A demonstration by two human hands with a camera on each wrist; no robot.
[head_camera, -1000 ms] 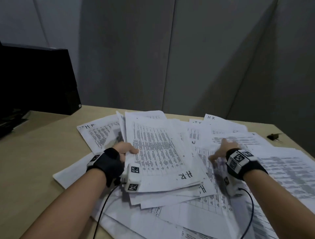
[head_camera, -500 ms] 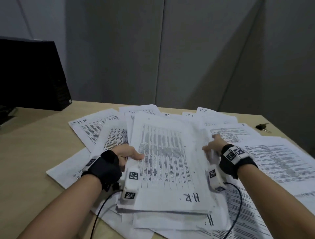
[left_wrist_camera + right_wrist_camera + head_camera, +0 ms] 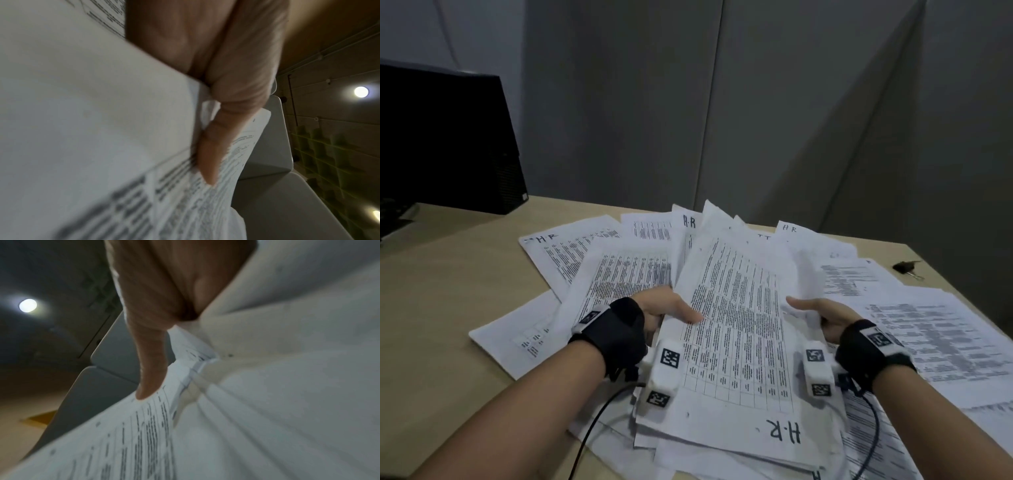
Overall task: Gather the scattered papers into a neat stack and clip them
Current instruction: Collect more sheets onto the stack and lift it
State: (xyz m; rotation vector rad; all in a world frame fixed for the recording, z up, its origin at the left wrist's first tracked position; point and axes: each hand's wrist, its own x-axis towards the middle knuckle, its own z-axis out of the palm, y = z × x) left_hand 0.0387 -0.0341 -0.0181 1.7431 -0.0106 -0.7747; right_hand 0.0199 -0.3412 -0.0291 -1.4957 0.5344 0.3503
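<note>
Paper stack (image 3: 736, 329) — thin printed sheets, hands pinching either edge, left (image 3: 664, 308), right (image 3: 822, 317).

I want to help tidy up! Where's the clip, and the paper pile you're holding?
binder clip (image 3: 907, 268), head view, on its black body.
paper pile (image 3: 739, 329), head view, middle of the top printed sheet.

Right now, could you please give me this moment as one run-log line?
left hand: grips bundle's left edge | right hand: grips right edge | white printed paper bundle: lifted, uneven | black binder clip: on table, unused
</note>
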